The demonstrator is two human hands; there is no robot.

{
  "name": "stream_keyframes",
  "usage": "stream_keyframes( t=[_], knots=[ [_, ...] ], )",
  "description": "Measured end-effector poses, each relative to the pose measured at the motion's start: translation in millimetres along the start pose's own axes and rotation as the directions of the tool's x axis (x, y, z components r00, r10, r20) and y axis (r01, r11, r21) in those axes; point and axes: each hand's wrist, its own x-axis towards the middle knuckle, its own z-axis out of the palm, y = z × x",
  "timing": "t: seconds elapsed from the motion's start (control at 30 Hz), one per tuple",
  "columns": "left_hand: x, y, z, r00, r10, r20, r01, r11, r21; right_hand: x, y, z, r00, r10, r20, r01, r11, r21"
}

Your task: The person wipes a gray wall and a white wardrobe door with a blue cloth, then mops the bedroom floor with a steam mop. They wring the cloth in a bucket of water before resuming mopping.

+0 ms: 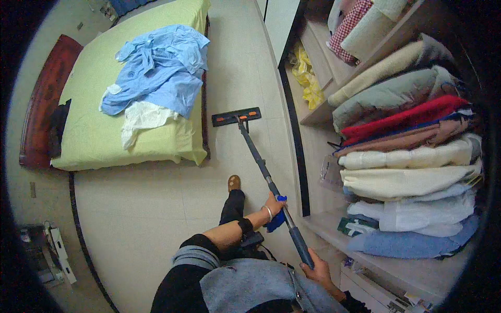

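A flat mop (256, 152) slants across the floor in front of me. Around the lower part of its pole my left hand (275, 204) is closed, with a blue cloth (277, 221) hanging between hand and pole. My right hand (319, 270) grips the dark handle at the near end. At the far end, the black rectangular mop head (236, 116) with orange clips lies flat on the pale tiled floor (250, 78), between the bed and the wardrobe.
A bed (129, 148) with a yellow-green sheet stands left, blue and white clothes (160, 74) heaped on it. An open wardrobe (321, 144) runs along the right, full of hanging clothes (407, 156); a yellow plastic bag (307, 78) lies inside. At lower left is a white-edged object (62, 254).
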Motion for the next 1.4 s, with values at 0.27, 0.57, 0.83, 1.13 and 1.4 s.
stream_keyframes(
  t=[0.27, 0.57, 0.83, 1.13, 1.4],
  knots=[
    [219.0, 142.9, -153.3, 0.959, 0.283, -0.037, -0.283, 0.959, -0.003, 224.1, -167.4, -24.8, 0.998, -0.053, -0.034, 0.055, 0.996, 0.069],
    [235.3, 219.7, -179.3, 0.757, -0.2, 0.622, 0.574, 0.658, -0.488, 169.9, -155.2, -98.4, 0.99, -0.045, -0.137, 0.065, 0.987, 0.144],
    [97.1, 163.7, 2.7, 0.219, -0.488, 0.845, 0.738, 0.65, 0.184, -37.6, -51.7, -166.4, 0.936, 0.337, -0.104, -0.334, 0.941, 0.051],
    [98.4, 122.2, 80.1, -0.029, -0.631, 0.776, 0.65, 0.578, 0.494, -68.5, -28.1, -155.2, 0.951, 0.155, -0.266, -0.127, 0.984, 0.121],
    [200.5, 186.7, 44.6, 0.211, -0.533, 0.819, 0.701, 0.667, 0.253, 48.8, -72.7, -200.0, 0.939, 0.284, -0.196, -0.276, 0.959, 0.067]
  ],
)
